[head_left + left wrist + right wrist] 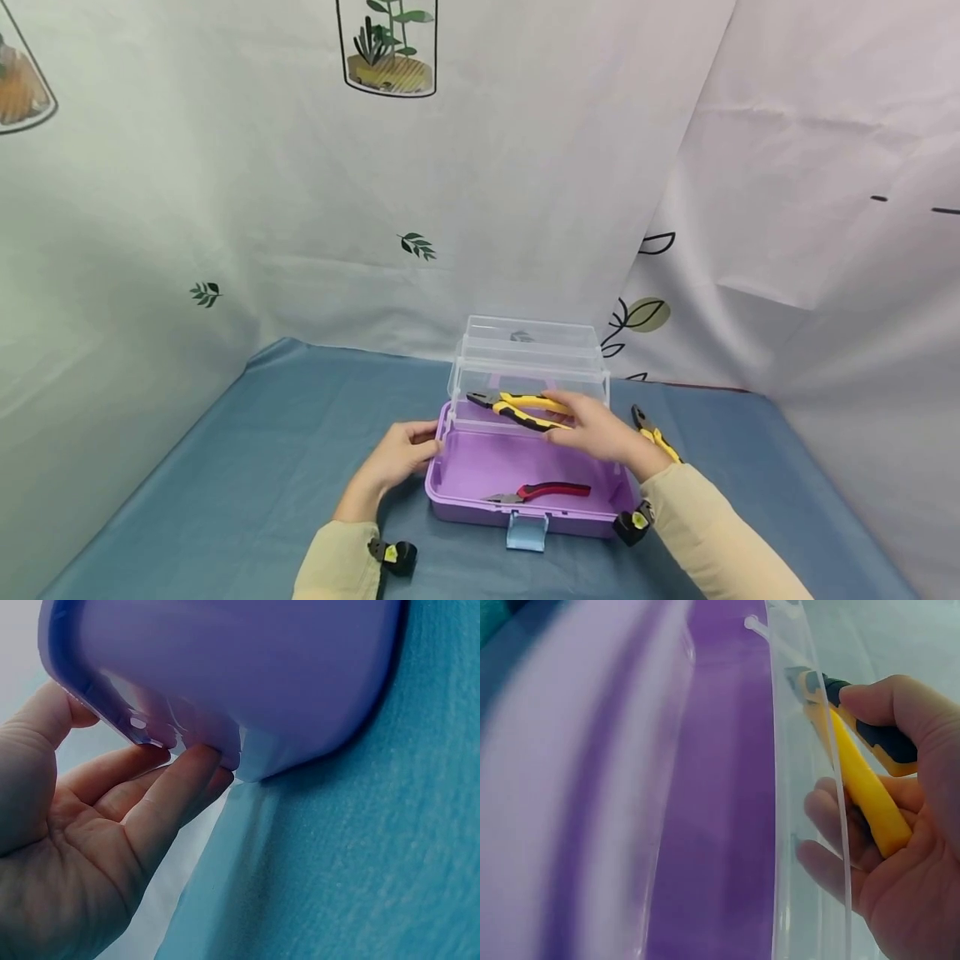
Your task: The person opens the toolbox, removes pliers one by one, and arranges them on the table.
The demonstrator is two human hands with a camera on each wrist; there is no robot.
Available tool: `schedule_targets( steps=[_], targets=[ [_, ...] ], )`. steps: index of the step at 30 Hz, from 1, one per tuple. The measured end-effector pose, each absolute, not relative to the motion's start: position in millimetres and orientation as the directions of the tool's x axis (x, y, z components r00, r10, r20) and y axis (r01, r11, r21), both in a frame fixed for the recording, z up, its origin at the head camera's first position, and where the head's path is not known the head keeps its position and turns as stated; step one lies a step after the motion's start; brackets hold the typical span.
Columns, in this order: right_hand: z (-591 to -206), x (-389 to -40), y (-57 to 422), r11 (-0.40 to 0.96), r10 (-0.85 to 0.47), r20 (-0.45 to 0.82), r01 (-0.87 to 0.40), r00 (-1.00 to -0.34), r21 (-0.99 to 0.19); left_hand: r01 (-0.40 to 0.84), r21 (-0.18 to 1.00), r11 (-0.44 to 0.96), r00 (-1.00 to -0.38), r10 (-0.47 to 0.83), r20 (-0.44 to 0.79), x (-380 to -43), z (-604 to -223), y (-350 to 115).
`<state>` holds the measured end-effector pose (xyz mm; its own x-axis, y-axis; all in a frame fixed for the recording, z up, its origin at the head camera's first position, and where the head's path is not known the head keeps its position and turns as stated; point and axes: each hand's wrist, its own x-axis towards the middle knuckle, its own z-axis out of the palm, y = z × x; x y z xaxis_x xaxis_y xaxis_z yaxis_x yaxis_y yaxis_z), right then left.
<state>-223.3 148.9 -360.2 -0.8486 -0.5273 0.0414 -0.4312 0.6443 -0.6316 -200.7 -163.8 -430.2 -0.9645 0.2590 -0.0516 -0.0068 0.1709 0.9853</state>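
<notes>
A purple toolbox (480, 460) lies on the table with its clear lid (532, 333) raised and a clear tray (452, 423) swung up at the back. At the box's back left corner, my left hand (407, 450) grips the wall, thumb at the rim and fingers against the outside, as the left wrist view shows. My right hand (592, 425) holds yellow-and-black combination pliers (517, 410) by the handles, above the rear of the box, jaws pointing left. Inside the box, near its front wall, lie red-handled pliers (555, 489). The clear tray partly covers the held pliers in the right wrist view.
Another pair of yellow-and-black pliers (654, 433) lies on the blue tablecloth (300, 433) right of the box, partly behind my right forearm. A light blue latch (527, 532) hangs down at the box's front. White patterned fabric (315, 192) hangs behind the table.
</notes>
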Motion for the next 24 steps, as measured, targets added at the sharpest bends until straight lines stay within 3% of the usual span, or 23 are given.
schedule_targets(
  steps=[24],
  targets=[
    [-364,-211,176,0.622,-0.454,0.11,-0.403,-0.884,-0.671,-0.02,0.984,0.176,-0.959,0.274,-0.068,-201,-426,-163]
  ],
)
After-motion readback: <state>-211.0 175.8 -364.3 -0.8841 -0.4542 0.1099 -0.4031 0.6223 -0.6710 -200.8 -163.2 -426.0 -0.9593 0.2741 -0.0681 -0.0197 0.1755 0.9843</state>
